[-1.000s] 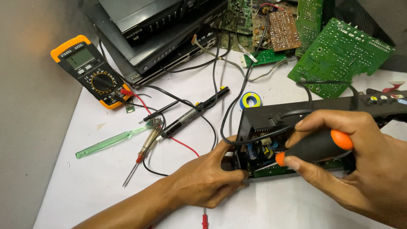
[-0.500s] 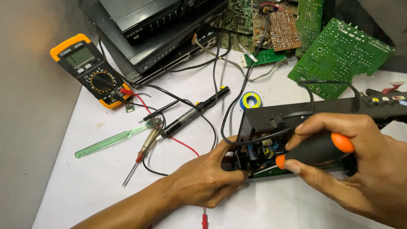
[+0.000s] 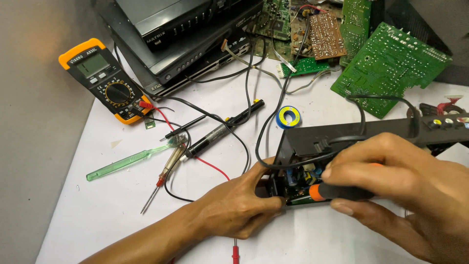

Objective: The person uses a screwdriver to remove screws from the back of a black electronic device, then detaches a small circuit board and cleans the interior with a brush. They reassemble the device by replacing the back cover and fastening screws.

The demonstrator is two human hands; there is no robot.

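Left hand: fingers curled against the left end of the open black plastic electronics case, steadying it on the white tabletop.
Right hand: fingers wrapped tight round a black-and-orange-handled screwdriver, tip inside the case.
Nearby: yellow multimeter, green circuit boards, blue solder reel.

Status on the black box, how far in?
Done: the black box is open, its board exposed. In hand: left hand steadies its corner; right hand works a screwdriver inside. Left: the multimeter and the soldering iron lie untouched.
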